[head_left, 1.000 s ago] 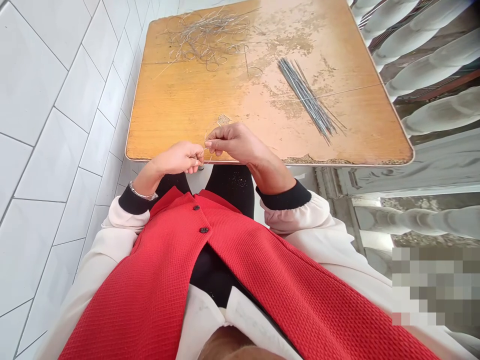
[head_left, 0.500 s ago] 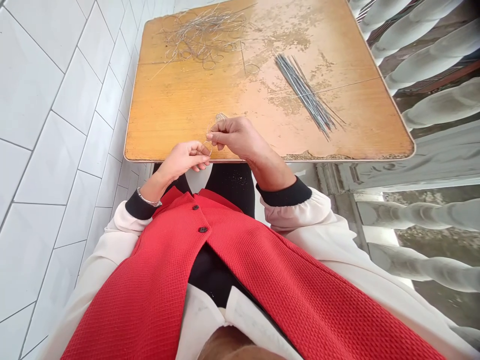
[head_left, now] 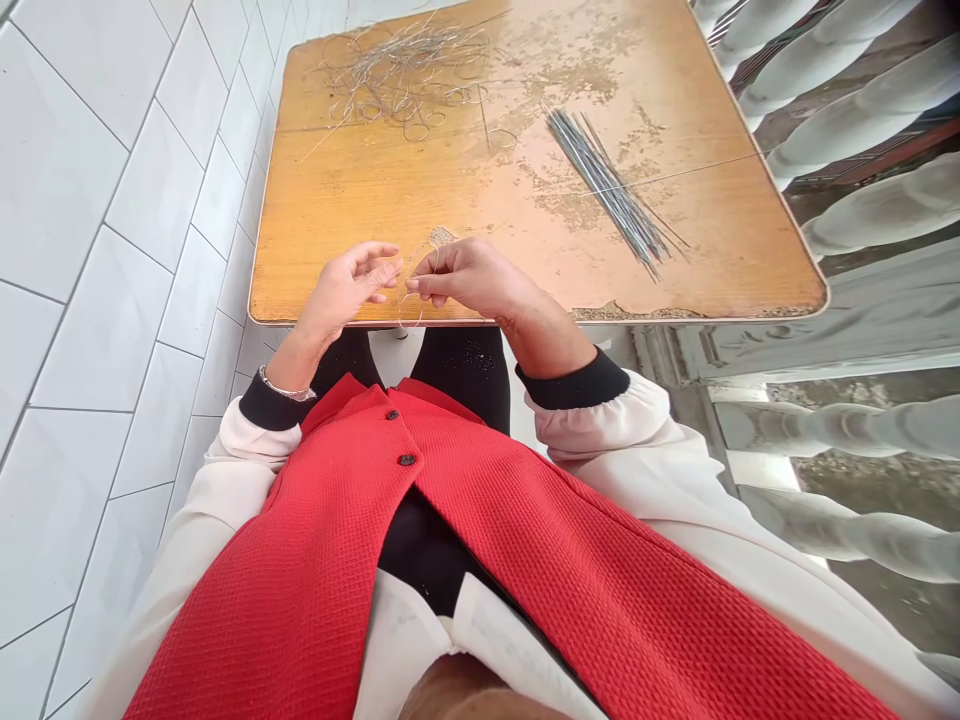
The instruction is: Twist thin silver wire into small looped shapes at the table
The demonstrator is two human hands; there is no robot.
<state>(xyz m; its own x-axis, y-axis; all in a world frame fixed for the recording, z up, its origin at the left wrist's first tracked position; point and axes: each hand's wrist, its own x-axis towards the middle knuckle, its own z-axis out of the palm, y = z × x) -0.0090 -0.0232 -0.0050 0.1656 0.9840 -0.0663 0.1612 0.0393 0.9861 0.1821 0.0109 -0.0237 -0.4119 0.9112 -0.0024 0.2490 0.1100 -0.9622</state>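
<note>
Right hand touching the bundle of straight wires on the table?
Apart. The head view shows the right hand pinching a thin wire, with worn tabletop between it and the bundle of straight wires.

The table (head_left: 360, 215) is wood with a glossy orange varnish, worn rough and matt in flaking patches. The tangled wire (head_left: 405, 75) is thin, shiny metal; the rods (head_left: 607, 190) are dull grey metal. The vest (head_left: 480, 530) is red waffle-textured cloth, the bangle (head_left: 283, 390) polished metal, and the tiles (head_left: 105, 330) smooth, glossy ceramic.
</note>
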